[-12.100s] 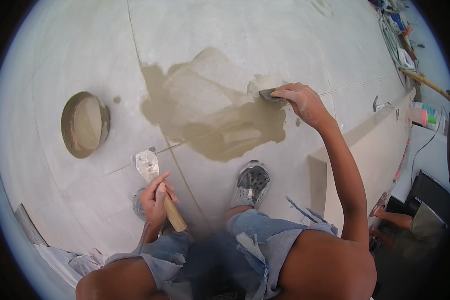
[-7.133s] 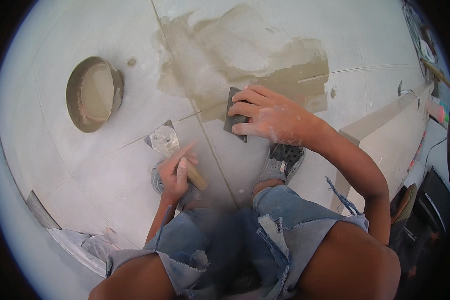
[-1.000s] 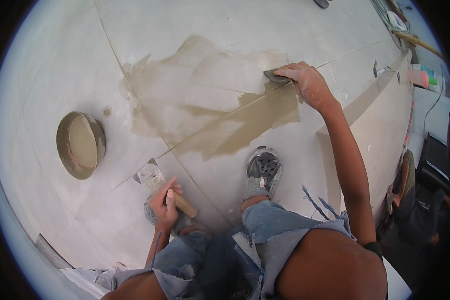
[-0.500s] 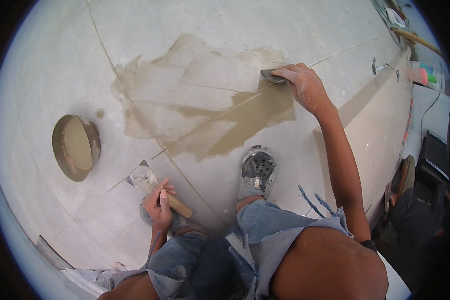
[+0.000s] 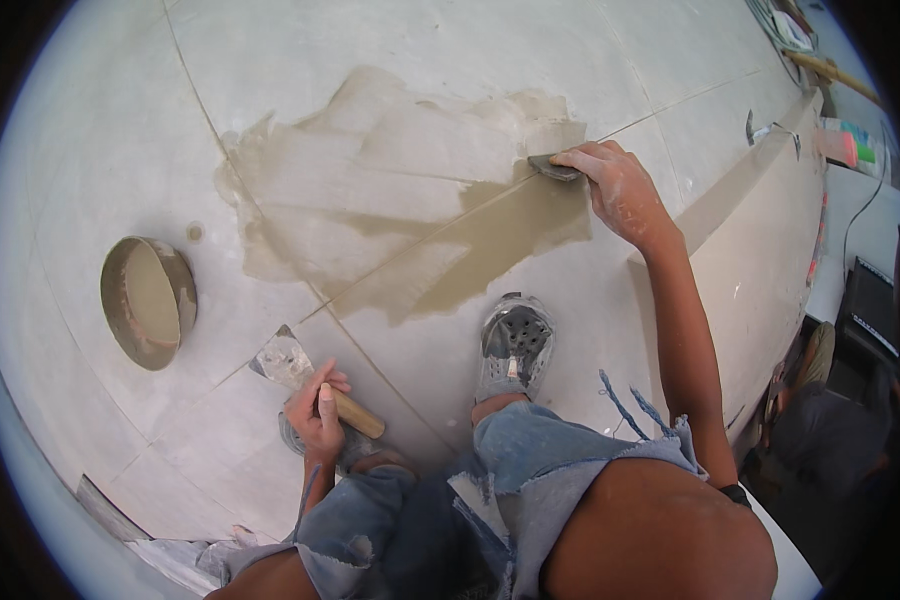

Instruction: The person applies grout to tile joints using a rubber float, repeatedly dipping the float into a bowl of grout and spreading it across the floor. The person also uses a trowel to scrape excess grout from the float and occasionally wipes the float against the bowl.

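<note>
My right hand (image 5: 625,195) pinches a dark, flat scraper (image 5: 555,168) and presses it to the light tiled floor (image 5: 450,40), over a joint line at the right end of a wet grout smear (image 5: 515,235). The smear is beige and spreads across several tiles, thicker and darker along the near side of that joint. In my left hand (image 5: 317,415), near my left foot, is a putty knife (image 5: 286,358). Its wooden handle shows beneath the fingers, and its mortar-crusted blade points away from me. A round bowl (image 5: 183,290) of beige grout sits tilted-looking at the left.
My right foot, in a clog (image 5: 517,345), stands just below the smear. A raised pale ledge (image 5: 760,235) runs along the right, with a hammer-like tool (image 5: 765,133) at its far end. Beyond lie a pink and green container (image 5: 838,147) and a wooden pole (image 5: 835,75).
My right hand and the scraper have shifted slightly right and nearer along the joint. My left hand keeps its hold on the putty knife, almost unmoved.
</note>
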`<state>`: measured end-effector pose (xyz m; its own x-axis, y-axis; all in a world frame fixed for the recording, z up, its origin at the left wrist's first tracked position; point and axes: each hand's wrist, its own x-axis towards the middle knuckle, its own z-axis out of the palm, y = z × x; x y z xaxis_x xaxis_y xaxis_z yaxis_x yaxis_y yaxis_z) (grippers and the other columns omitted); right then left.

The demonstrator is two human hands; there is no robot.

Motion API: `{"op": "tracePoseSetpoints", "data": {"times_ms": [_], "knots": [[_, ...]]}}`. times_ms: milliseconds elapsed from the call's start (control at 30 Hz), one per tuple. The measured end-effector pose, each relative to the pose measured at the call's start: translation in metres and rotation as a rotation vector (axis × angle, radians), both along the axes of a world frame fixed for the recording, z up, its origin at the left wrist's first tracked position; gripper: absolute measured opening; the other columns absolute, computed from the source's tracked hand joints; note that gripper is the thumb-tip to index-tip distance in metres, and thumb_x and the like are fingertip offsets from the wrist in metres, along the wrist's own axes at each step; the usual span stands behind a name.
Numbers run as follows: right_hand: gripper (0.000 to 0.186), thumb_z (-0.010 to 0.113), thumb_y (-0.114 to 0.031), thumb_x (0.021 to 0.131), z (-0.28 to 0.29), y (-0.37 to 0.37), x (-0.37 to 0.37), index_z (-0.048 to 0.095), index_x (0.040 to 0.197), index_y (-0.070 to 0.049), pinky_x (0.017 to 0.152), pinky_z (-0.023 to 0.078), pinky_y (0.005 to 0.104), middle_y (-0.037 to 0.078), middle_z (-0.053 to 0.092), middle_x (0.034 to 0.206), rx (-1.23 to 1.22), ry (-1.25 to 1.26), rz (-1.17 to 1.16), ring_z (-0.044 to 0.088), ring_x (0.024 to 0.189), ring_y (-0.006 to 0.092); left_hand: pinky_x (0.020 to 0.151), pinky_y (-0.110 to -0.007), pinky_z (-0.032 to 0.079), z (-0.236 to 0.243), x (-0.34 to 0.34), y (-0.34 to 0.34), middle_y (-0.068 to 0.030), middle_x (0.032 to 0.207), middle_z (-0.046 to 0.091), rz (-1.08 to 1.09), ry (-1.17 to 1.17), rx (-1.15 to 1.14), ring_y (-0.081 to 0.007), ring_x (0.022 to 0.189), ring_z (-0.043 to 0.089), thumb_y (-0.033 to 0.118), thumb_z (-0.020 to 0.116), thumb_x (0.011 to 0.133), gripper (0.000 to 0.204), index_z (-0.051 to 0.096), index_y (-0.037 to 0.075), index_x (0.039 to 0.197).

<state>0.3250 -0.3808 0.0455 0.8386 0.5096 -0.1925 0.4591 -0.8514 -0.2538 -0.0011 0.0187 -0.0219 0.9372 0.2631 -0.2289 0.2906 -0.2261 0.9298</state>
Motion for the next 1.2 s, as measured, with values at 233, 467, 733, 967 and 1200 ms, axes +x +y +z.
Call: {"op": "tracePoseSetpoints", "data": {"times_ms": [233, 467, 733, 967, 1200], "knots": [[0.052, 0.063, 0.015, 0.084, 0.019, -0.026, -0.064, 0.075, 0.129, -0.011, 0.103, 0.053, 0.0434, 0.009, 0.074, 0.132, 0.081, -0.090, -0.132, 0.066, 0.122, 0.0325, 0.078, -0.035, 0.056, 0.004, 0.001, 0.000, -0.0158, 0.098, 0.075, -0.024, 0.039, -0.008, -0.0216, 0.082, 0.071, 0.028, 0.051, 0.112, 0.045, 0.072, -0.006, 0.133], [0.061, 0.064, 0.015, 0.080, -0.001, -0.036, -0.134, 0.076, 0.133, -0.013, 0.110, 0.051, 0.0455, 0.006, 0.071, 0.139, -0.017, -0.169, -0.147, 0.062, 0.130, 0.0336, 0.078, -0.035, 0.056, 0.005, 0.000, 0.001, -0.0159, 0.098, 0.075, -0.040, 0.038, -0.011, -0.0218, 0.081, 0.071, 0.029, 0.051, 0.112, 0.047, 0.072, -0.007, 0.132], [0.058, 0.067, 0.011, 0.080, -0.032, -0.029, -0.141, 0.077, 0.132, -0.013, 0.114, 0.048, 0.0469, 0.009, 0.068, 0.144, 0.083, -0.178, -0.138, 0.058, 0.135, 0.0360, 0.076, -0.035, 0.056, 0.001, -0.002, 0.002, -0.0170, 0.098, 0.075, -0.030, 0.029, -0.005, -0.0222, 0.080, 0.071, 0.029, 0.053, 0.111, 0.046, 0.072, -0.008, 0.131], [0.059, 0.066, 0.012, 0.079, -0.041, -0.027, -0.120, 0.077, 0.132, -0.013, 0.115, 0.047, 0.0469, 0.009, 0.067, 0.145, 0.102, -0.227, -0.107, 0.058, 0.136, 0.0360, 0.076, -0.035, 0.056, 0.001, -0.002, 0.001, -0.0168, 0.097, 0.075, -0.016, 0.016, -0.012, -0.0220, 0.080, 0.071, 0.030, 0.053, 0.112, 0.046, 0.073, -0.008, 0.130], [0.060, 0.065, 0.013, 0.078, -0.043, -0.021, -0.109, 0.078, 0.131, -0.013, 0.115, 0.047, 0.0458, 0.009, 0.068, 0.145, 0.112, -0.248, -0.107, 0.058, 0.136, 0.0349, 0.076, -0.035, 0.056, 0.003, 0.000, 0.000, -0.0171, 0.097, 0.075, -0.026, 0.009, -0.005, -0.0221, 0.080, 0.071, 0.028, 0.052, 0.112, 0.045, 0.073, -0.008, 0.130]]}}
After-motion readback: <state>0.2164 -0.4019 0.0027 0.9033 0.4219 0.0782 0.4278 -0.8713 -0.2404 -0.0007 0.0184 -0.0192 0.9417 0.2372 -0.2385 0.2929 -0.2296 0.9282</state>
